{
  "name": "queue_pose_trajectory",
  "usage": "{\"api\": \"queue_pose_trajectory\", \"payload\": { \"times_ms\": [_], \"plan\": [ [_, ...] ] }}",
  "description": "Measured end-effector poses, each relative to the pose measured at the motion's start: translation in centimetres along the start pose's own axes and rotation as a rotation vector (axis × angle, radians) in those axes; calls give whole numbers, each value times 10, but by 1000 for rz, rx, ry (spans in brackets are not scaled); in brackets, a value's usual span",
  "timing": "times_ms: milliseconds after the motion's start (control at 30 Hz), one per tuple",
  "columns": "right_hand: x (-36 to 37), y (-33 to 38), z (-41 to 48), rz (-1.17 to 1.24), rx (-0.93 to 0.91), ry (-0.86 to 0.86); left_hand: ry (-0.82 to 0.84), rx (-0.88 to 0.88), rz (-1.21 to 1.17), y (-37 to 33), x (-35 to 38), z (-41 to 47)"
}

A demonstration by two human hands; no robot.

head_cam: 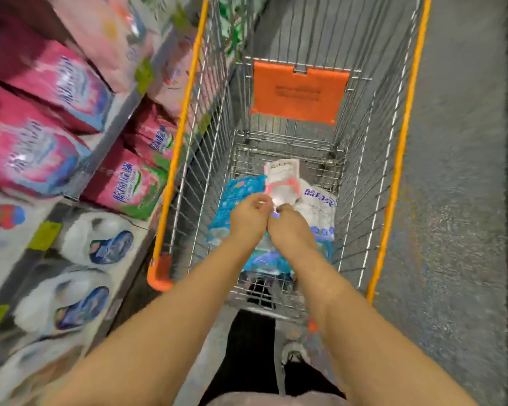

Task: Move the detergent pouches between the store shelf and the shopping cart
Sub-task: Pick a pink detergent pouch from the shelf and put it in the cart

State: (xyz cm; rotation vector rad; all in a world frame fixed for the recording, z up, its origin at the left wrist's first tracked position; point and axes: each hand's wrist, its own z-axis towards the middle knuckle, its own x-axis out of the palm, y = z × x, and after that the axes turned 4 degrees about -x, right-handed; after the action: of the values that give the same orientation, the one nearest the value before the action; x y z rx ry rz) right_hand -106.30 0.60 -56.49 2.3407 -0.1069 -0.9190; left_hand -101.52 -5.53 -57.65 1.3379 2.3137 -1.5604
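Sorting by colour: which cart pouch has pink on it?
The farthest pouch, pink and white; its neighbours are a blue pouch and a white pouch.

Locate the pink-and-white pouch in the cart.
Head view: the pink-and-white pouch lies in the cart, between the blue pouch on the left and the white pouch on the right.

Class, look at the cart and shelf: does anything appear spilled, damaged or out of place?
Nothing looks spilled or torn. In the silver wire shopping cart, the pink-and-white pouch lies askew over the white pouch with blue lettering and a light blue pouch: a loose heap, not damage. Blur hides fine detail.
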Motion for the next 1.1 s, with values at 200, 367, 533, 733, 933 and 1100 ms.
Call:
{"api": "queue_pose_trajectory", "payload": {
  "times_ms": [200,367,533,733,933,1100],
  "plan": [
    [-18,30,-94,-28,-295,-53,-235,99,-221,-10,-49,-90],
    [-15,108,-185,36,-724,-107,-492,294,-362,-32,-156,-171],
    [21,199,-284,103,-1069,-78,-685,512,-439,-24,-286,-262],
    [96,309,-411,207,-1373,-16,-925,618,-316,32,-448,-365],
    [179,396,-539,246,-1633,131,-1215,570,-107,75,-594,-467],
    [210,459,-614,234,-1850,231,-1389,503,152,87,-673,-519]
  ]
}}
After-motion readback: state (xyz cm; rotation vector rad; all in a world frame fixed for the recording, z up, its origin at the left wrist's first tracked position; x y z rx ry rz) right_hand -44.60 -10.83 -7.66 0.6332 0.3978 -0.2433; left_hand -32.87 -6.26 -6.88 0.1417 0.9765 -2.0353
